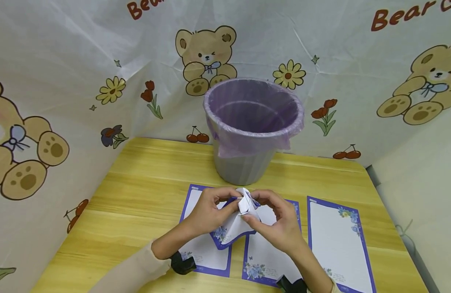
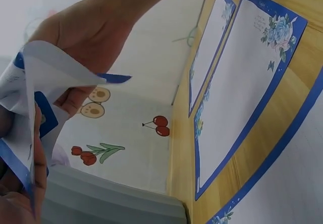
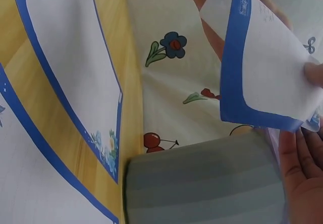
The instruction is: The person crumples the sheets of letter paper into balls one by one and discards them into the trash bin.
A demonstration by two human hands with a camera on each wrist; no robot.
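A partly crumpled sheet of paper (image 1: 233, 228), white with a blue flowered border, is held up between both hands over the table. Its upper part is bunched and twisted, while a lower corner flares out flat. My left hand (image 1: 211, 211) pinches the bunch from the left with thumb and fingers. From the right, my right hand (image 1: 278, 221) grips the same sheet, thumb low and fingers near the top. In the right wrist view, a smooth bordered corner of the sheet (image 3: 272, 72) hangs free. Some fingertips are hidden behind the paper.
Three matching flat sheets lie below: a left sheet (image 1: 207, 254), a middle sheet (image 1: 269, 254) and a right sheet (image 1: 337, 240). Behind the hands stands a grey bin (image 1: 240, 167) lined with a purple bag (image 1: 244, 142). A bear-print cloth (image 1: 167, 49) hangs behind the wooden table (image 1: 152, 175).
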